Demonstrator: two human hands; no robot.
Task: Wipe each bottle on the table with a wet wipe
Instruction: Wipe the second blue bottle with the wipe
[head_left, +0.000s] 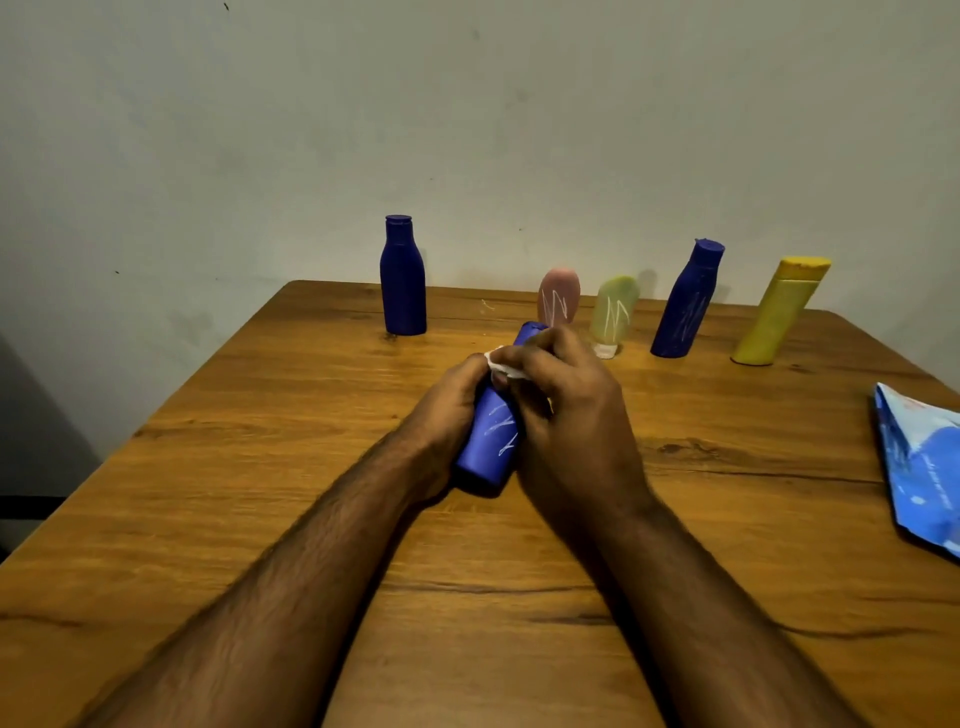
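Observation:
My left hand (451, 410) grips a blue bottle (491, 441) with white scribbles, tilted away from me over the middle of the wooden table (260, 467). My right hand (566, 415) presses a white wet wipe (501, 365) against the bottle's upper part. Along the far edge stand a dark blue bottle (403, 280), a pink tube (558, 299), a pale green tube (614, 314), another blue bottle (685, 304) and a yellow bottle (779, 312). The pink, green and right blue ones carry white scribbles.
A blue and white wet wipe packet (922, 467) lies at the table's right edge. A plain wall rises right behind the row of bottles. The table's left edge drops off to a dark floor.

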